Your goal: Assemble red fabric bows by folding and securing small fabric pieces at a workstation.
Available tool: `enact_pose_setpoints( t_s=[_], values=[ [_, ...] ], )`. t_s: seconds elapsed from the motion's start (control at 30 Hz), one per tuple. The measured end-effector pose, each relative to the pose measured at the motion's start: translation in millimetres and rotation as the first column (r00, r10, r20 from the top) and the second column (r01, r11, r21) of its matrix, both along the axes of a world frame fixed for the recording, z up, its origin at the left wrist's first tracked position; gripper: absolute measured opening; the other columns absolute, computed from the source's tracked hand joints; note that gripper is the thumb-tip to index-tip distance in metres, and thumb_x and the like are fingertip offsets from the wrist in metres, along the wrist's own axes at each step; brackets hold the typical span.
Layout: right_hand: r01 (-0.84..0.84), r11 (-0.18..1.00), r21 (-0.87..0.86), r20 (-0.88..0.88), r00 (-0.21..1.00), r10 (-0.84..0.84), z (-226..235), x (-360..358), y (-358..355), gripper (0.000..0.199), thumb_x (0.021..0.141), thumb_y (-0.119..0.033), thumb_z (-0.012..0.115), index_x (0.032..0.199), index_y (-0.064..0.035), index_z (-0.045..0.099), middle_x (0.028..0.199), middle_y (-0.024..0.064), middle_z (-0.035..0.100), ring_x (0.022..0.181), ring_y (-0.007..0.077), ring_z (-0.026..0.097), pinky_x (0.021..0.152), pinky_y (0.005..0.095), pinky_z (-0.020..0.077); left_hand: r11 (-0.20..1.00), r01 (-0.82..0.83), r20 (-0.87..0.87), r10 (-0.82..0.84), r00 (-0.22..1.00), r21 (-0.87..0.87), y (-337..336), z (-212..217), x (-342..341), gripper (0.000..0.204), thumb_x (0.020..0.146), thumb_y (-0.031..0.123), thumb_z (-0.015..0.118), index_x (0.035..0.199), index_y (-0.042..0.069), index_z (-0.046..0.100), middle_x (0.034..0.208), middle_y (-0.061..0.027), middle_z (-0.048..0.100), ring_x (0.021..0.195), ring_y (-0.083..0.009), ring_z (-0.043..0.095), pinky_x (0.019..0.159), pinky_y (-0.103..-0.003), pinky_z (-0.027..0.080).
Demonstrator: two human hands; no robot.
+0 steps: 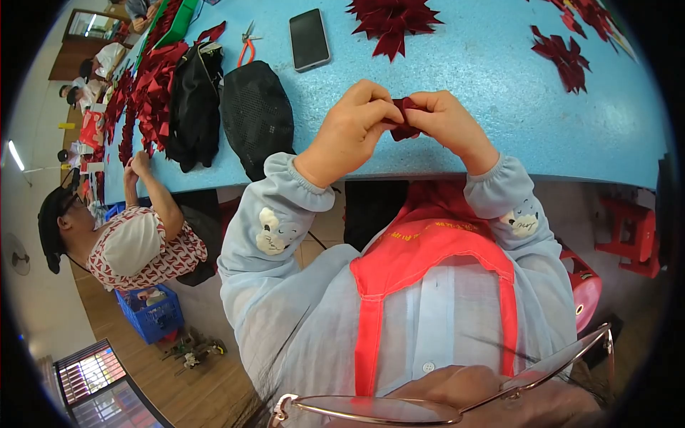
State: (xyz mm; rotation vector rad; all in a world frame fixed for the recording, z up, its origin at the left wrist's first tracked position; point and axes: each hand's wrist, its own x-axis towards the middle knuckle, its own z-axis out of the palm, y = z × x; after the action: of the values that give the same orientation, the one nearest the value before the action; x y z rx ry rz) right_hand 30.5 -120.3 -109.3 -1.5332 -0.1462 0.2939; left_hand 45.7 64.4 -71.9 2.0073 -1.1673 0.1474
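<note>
So right now I've got a small dark red ribbon piece (405,118) pinched between both hands, held up just over the near edge of the light blue table (464,64). My left hand (349,132) is curled tight around one end, thumb and fingers closed on it, and my right hand (449,121) has the other end clamped the same way. Both grips are fully closed on the fabric, and most of the piece is hidden inside my fingers, so I can't tell exactly how it's folded.

Looks to me like I'm mid-fold, shaping one petal or point. My guess is the next bit needs a firm pinch to hold the crease while one hand shifts its grip, without letting the fold spring open.

Around me: a finished dark red ribbon flower (391,20) at the far side, another red ribbon flower (567,57) off to the right, a black phone (309,39) lying flat, orange-handled snips (247,44), a black mesh bag (257,114). No packages or labels worth mentioning on the table; there's a blue crate (151,314) on the floor by the co-worker (135,242) on my left.
</note>
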Motion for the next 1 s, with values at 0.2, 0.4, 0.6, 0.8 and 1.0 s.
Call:
enact_pose_setpoints(
  t_s=[0.2, 0.4, 0.6, 0.8, 1.0],
  values=[
    [-0.016, 0.981, 0.193, -0.234, 0.97, 0.062, 5.6, 0.3, -11.8, 0.018, 0.08, -0.018, 0.055, 0.085, -0.0037, 0.064, 0.07, 0.0015, 0.061, 0.052, 0.0024, 0.047, 0.043, 0.0155, 0.0313, 0.996, -0.086, 0.108, 0.083, 0.991, 0.021, 0.7, -3.2, -3.6, 0.022, 0.066, -0.007, 0.062, 0.083, 0.006, 0.062, 0.092, -0.0099, 0.055, 0.086, -0.0278, 0.053, 0.067, -0.032, 0.047],
    [0.057, 0.981, 0.183, -0.248, 0.969, -0.01, 6.5, -5.4, -7.6, 0.017, 0.08, -0.017, 0.055, 0.085, -0.0033, 0.063, 0.069, 0.001, 0.06, 0.049, 0.0014, 0.042, 0.04, 0.0155, 0.0285, 0.993, -0.087, 0.195, 0.101, 0.976, -0.081, 2.7, -11.9, -9.2, 0.025, 0.064, -0.007, 0.062, 0.083, 0.01, 0.065, 0.091, -0.007, 0.056, 0.085, -0.0259, 0.053, 0.064, -0.032, 0.047],
    [0.019, 0.968, 0.25, -0.29, 0.955, 0.056, 5.6, -7.2, -9.5, 0.017, 0.08, -0.017, 0.055, 0.085, -0.0035, 0.063, 0.068, 0.0014, 0.06, 0.048, 0.0011, 0.041, 0.04, 0.0155, 0.0277, 0.995, -0.095, 0.316, 0.1, 0.944, -0.03, 5.8, -11.3, -14.2, 0.032, 0.06, -0.008, 0.063, 0.085, 0.012, 0.067, 0.09, -0.0053, 0.056, 0.082, -0.025, 0.052, 0.062, -0.032, 0.046],
    [0.01, 0.953, 0.302, -0.344, 0.934, 0.099, 1.4, -11.2, -5.4, 0.018, 0.081, -0.018, 0.055, 0.087, -0.0032, 0.063, 0.068, 0.0017, 0.059, 0.048, 0.0012, 0.04, 0.04, 0.0153, 0.0266, 0.979, -0.163, 0.35, 0.197, 0.916, -0.124, 2.7, -17.9, -13.7, 0.036, 0.057, -0.007, 0.064, 0.086, 0.013, 0.067, 0.089, -0.0044, 0.055, 0.083, -0.025, 0.052, 0.065, -0.032, 0.046],
    [0.032, 0.92, 0.391, -0.36, 0.925, 0.121, 4.1, -14.8, -4.4, 0.018, 0.081, -0.017, 0.056, 0.086, -0.0024, 0.063, 0.068, 0.002, 0.059, 0.049, 0.0023, 0.041, 0.039, 0.0154, 0.0263, 0.972, -0.147, 0.334, 0.203, 0.92, -0.185, 4.0, -17.7, -15.3, 0.036, 0.057, -0.008, 0.062, 0.086, 0.013, 0.067, 0.09, -0.0044, 0.055, 0.085, -0.025, 0.051, 0.068, -0.033, 0.046]
  ],
)
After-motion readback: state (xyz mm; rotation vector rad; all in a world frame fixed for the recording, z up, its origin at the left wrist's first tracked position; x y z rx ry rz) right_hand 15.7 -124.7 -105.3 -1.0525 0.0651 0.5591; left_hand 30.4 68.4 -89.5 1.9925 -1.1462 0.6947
